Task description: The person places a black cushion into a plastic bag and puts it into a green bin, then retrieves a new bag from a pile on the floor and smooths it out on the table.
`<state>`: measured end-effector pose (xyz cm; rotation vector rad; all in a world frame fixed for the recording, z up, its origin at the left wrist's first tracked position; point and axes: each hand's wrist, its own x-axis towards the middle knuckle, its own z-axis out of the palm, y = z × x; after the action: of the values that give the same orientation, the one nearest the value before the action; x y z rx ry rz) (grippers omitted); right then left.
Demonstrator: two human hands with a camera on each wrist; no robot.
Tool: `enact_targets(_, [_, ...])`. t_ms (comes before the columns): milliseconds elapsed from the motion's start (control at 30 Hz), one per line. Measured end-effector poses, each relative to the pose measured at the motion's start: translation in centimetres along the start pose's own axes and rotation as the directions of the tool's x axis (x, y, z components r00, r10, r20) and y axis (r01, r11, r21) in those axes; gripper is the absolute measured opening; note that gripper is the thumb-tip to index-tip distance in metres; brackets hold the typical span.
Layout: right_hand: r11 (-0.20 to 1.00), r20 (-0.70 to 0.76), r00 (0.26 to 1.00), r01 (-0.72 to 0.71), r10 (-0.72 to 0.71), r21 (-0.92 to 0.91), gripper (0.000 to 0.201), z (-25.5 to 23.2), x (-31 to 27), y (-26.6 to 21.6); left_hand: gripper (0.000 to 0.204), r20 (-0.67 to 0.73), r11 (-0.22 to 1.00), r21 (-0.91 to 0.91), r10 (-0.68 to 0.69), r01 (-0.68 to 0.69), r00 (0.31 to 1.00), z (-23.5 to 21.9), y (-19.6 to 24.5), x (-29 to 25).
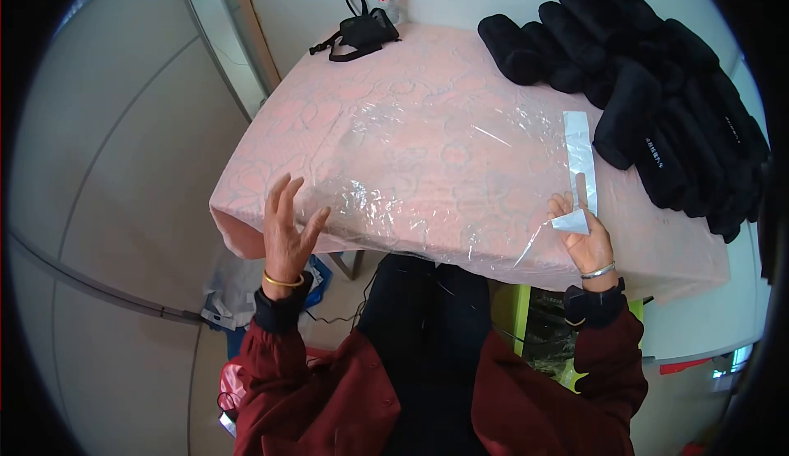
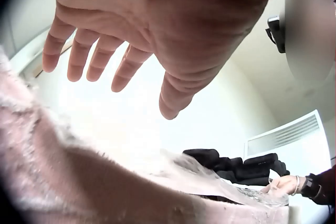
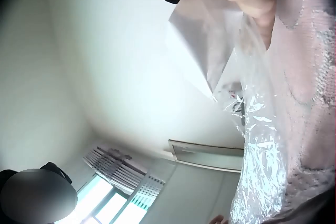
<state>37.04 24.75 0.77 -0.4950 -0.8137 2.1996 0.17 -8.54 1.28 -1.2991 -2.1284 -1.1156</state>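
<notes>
A clear plastic sheet (image 1: 427, 168) is being kept flat on the pink table (image 1: 271, 152): its near corner is being pinched by the right hand (image 1: 585, 238), while the left hand (image 1: 286, 230) is being held spread just above the sheet's other edge.

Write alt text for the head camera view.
A person's right hand pinches the white strip on a clear plastic bag spread over a pink-covered table, while the left hand hovers open at the bag's near left edge. Black rolled bundles are stacked at far right.
</notes>
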Motion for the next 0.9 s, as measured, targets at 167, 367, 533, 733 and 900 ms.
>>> enact_targets(167, [0.993, 0.015, 0.996, 0.086, -0.085, -0.080, 0.045, 0.5, -0.5, 0.1, 0.050, -0.029, 0.926, -0.265, -0.285, 0.268, 0.958, 0.3, 0.3, -3.2])
enact_targets(367, [0.986, 0.120, 0.986, -0.103, 0.119, -0.129, 0.044, -1.3, 0.2, -0.6, 0.045, 0.040, 0.739, -0.576, -0.403, 0.350, 0.915, 1.1, 0.0, -3.2])
enact_targets(533, [0.951, 0.207, 0.929, -0.309, 0.308, -0.028, 0.045, -7.2, 1.9, -2.9, 0.031, 0.066, 0.583, -0.720, -0.482, 0.376, 0.874, 0.9, -0.6, -3.6])
enact_targets(733, [0.458, -0.021, 0.829, 0.287, -0.559, -0.841, 0.038, -1.3, -4.4, -2.6, 0.018, 0.288, 0.721, -0.549, -0.312, 0.423, 0.905, 3.0, -1.8, -8.9])
enact_targets(900, [-0.457, 0.636, 0.704, 0.474, -0.318, -0.753, 0.047, 5.3, -7.7, 1.6, 0.033, 0.513, 0.926, -0.376, 0.186, 0.025, 0.838, 8.8, 0.6, -12.1])
